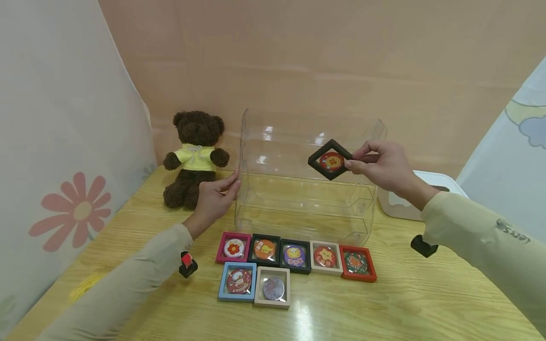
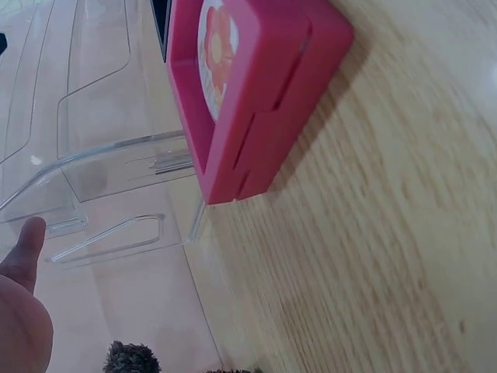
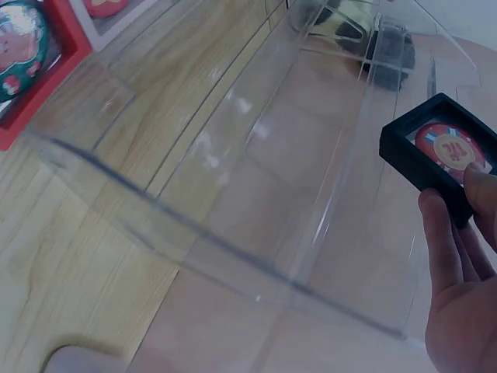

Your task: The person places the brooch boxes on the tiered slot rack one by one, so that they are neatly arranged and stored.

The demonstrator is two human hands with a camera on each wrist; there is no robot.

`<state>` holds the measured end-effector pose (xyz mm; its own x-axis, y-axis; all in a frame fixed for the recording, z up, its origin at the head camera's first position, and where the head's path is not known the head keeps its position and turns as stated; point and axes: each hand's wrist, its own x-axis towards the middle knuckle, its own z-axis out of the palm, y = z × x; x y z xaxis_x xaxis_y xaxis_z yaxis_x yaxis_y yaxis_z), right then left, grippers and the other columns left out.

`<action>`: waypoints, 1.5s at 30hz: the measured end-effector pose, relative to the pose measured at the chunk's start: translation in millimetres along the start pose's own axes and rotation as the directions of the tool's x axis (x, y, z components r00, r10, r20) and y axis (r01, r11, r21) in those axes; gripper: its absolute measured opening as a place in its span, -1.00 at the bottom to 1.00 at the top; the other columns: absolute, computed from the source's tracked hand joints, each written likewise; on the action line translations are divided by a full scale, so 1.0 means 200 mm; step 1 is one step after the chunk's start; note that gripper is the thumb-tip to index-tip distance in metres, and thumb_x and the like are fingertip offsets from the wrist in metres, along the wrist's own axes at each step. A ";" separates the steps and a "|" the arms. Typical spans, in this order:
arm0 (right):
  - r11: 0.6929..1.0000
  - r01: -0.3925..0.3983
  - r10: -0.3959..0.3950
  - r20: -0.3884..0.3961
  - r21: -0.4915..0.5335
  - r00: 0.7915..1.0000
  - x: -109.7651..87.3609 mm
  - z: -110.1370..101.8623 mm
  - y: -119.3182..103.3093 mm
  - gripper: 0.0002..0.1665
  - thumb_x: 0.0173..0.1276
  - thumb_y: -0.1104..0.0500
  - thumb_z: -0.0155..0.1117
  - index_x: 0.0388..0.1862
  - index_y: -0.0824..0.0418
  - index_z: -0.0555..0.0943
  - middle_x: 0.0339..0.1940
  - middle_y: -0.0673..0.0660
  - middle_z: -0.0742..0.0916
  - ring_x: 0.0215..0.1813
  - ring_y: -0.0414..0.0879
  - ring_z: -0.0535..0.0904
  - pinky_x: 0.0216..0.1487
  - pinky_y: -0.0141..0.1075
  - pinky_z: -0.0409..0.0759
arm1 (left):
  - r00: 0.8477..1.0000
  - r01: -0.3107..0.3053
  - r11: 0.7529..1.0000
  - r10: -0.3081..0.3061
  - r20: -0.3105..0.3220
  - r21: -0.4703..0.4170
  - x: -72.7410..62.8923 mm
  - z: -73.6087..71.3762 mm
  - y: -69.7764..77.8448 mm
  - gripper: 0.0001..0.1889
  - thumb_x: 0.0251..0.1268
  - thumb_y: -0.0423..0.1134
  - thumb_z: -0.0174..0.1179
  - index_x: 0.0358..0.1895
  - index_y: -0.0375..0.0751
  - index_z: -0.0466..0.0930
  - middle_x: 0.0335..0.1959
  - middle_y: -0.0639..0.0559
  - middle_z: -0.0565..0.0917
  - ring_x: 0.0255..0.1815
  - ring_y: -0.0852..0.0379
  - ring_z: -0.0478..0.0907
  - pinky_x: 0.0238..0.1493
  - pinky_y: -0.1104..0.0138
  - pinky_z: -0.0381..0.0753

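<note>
My right hand [image 1: 390, 166] pinches a small black display frame [image 1: 313, 164] by one corner, thumb on its front. A red round badge [image 1: 332, 161] sits behind the frame's clear window, and the frame is turned like a diamond. It hangs in the air before the upper tiers of a clear plastic display rack [image 1: 294, 194]. At the rack's left side my left hand [image 1: 215, 199] touches the upright panel with extended fingers. In the left wrist view, its thumb [image 2: 29, 249] lies against the clear plastic. The rack's tiers hold no frames.
Before the rack, several framed badges lie in two rows, including pink [image 1: 219, 251], red [image 1: 371, 267] and blue [image 1: 223, 289] frames. A brown teddy bear [image 1: 196, 156] in a yellow top sits left of the rack. Behind my right arm stands a white box [image 1: 439, 179].
</note>
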<state>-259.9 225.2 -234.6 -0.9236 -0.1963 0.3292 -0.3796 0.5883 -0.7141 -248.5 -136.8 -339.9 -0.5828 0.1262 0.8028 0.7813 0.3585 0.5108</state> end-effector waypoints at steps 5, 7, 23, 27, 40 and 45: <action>0.999 0.051 -0.051 -0.007 -0.018 0.999 0.05 0.07 -0.06 -0.76 0.19 0.21 0.43 -0.37 0.36 0.58 -0.20 0.23 0.67 -0.31 -0.21 0.69 -0.39 -0.40 0.61 | 1.000 0.005 1.000 -0.006 0.006 0.011 0.00 0.00 0.02 -0.71 0.18 -0.62 0.19 0.00 -0.60 0.54 -0.22 -0.39 0.62 -0.38 -0.12 0.67 -0.51 0.48 0.60; 0.998 0.064 -0.065 -0.005 -0.029 0.998 0.07 0.10 -0.08 -0.77 0.19 0.20 0.43 -0.37 0.34 0.58 -0.20 0.21 0.68 -0.30 -0.19 0.70 -0.38 -0.41 0.60 | 1.000 0.007 1.000 -0.007 0.005 0.012 0.00 0.00 0.02 -0.71 0.18 -0.62 0.18 0.00 -0.60 0.54 -0.22 -0.38 0.62 -0.39 -0.11 0.68 -0.52 0.49 0.59; 0.980 0.157 -0.157 0.013 -0.125 0.988 0.24 0.29 -0.26 -0.80 0.17 0.24 0.44 -0.41 0.30 0.57 -0.27 0.17 0.67 -0.27 -0.01 0.70 -0.47 -0.41 0.56 | 1.000 0.028 1.000 -0.028 0.008 0.009 0.00 0.02 0.04 -0.72 0.20 -0.60 0.18 -0.01 -0.58 0.56 -0.23 -0.37 0.63 -0.41 -0.09 0.68 -0.55 0.48 0.59; 0.973 0.160 -0.158 0.023 -0.169 0.987 0.26 0.33 -0.28 -0.79 0.17 0.24 0.45 -0.45 0.28 0.56 -0.28 0.17 0.69 -0.29 -0.01 0.70 -0.45 -0.32 0.58 | 0.999 0.034 0.999 -0.034 0.011 0.005 0.00 0.03 0.04 -0.73 0.20 -0.60 0.18 -0.01 -0.58 0.55 -0.23 -0.37 0.63 -0.42 -0.09 0.68 -0.53 0.49 0.59; 0.965 0.121 -0.095 0.119 -0.233 0.988 0.31 0.44 -0.35 -0.80 0.19 0.24 0.43 -0.44 0.26 0.55 -0.33 0.13 0.67 -0.31 -0.05 0.64 -0.31 -0.20 0.58 | 0.999 0.051 0.999 -0.051 0.015 0.000 0.00 0.04 0.05 -0.73 0.22 -0.58 0.17 -0.01 -0.58 0.56 -0.24 -0.36 0.64 -0.40 -0.08 0.68 -0.53 0.46 0.60; 0.956 0.150 -0.110 0.164 -0.254 0.980 0.32 0.46 -0.36 -0.85 0.22 0.23 0.40 -0.39 0.26 0.59 -0.33 0.11 0.67 -0.29 -0.05 0.63 -0.27 -0.20 0.58 | 0.999 0.044 0.999 -0.044 0.005 -0.002 0.00 0.04 0.04 -0.74 0.20 -0.60 0.18 -0.03 -0.60 0.56 -0.26 -0.37 0.64 -0.45 -0.11 0.68 -0.56 0.46 0.60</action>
<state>-297.1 97.9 -219.0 -0.8724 -0.3861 0.2999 -0.4876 0.7317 -0.4763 -243.1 -125.8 -338.2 -0.6180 0.1152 0.7777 0.7552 0.3620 0.5465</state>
